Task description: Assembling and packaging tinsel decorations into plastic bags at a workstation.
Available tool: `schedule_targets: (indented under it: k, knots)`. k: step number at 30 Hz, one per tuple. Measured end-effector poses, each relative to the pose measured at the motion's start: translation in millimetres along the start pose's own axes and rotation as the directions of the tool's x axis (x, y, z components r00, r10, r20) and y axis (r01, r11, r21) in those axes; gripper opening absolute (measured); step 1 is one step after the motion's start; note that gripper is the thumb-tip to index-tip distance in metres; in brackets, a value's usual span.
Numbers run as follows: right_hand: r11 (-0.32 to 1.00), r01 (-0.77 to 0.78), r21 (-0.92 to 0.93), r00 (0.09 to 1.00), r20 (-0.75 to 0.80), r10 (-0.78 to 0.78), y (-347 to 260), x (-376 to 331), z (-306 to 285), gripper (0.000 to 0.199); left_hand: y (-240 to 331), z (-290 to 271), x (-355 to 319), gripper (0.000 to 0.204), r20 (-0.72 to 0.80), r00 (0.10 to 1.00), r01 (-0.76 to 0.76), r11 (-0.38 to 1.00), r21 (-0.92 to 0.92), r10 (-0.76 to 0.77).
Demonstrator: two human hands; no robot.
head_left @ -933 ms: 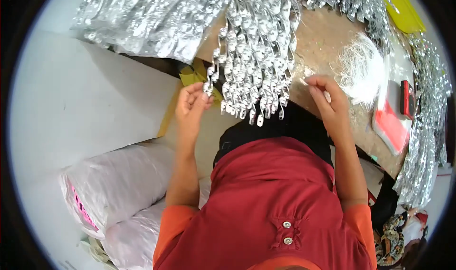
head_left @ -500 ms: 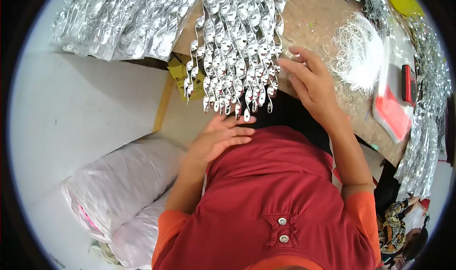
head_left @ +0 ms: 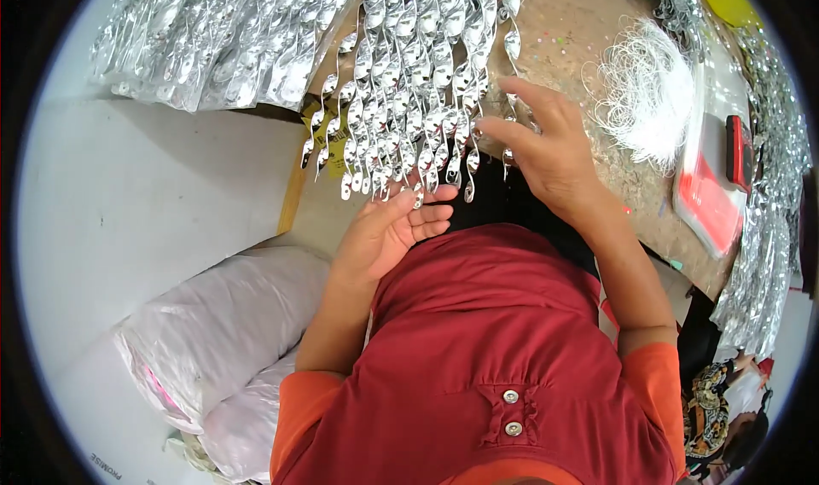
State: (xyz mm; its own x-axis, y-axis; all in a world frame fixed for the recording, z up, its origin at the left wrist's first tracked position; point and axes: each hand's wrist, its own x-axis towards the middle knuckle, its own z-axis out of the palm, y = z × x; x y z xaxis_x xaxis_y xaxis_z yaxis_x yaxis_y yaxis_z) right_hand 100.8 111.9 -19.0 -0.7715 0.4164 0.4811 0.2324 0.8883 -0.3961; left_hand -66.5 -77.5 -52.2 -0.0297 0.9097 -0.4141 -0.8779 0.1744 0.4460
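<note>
You have a single view, from the camera on your head, looking steeply down over your red shirt (head_left: 503, 348) at the brown table (head_left: 589, 33) just in front of you. It sits close: your left hand (head_left: 384, 233) and right hand (head_left: 546, 148) fill the middle, forearms rising from below. The fisheye bends the white floor (head_left: 153, 203) and the silver spiral strands (head_left: 418, 84) toward a dark round rim.
</note>
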Motion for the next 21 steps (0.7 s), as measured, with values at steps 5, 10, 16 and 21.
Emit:
schedule_targets:
  k: [5,10,16,21]
  knots:
    - [0.995,0.060,-0.080,0.997,0.056,-0.056,0.7,5.1,2.5,0.031,-1.8,0.8,-0.7,0.026,-0.089,0.994,-0.059,0.998,0.014,0.060]
    - [0.992,0.048,-0.117,0.996,0.084,-0.038,5.1,4.7,-5.5,0.026,0.4,-5.7,-1.8,0.026,-0.112,0.991,-0.066,0.998,0.023,0.068]
    - [0.990,0.003,-0.143,0.996,0.092,0.010,5.6,0.5,-13.3,0.025,1.6,1.1,-1.2,0.027,-0.065,0.996,-0.055,0.998,0.044,0.058]
    - [0.994,-0.015,-0.107,0.996,0.081,0.024,2.6,1.4,-14.0,0.028,-4.0,14.9,0.2,0.034,-0.105,0.994,-0.026,0.998,0.054,0.032]
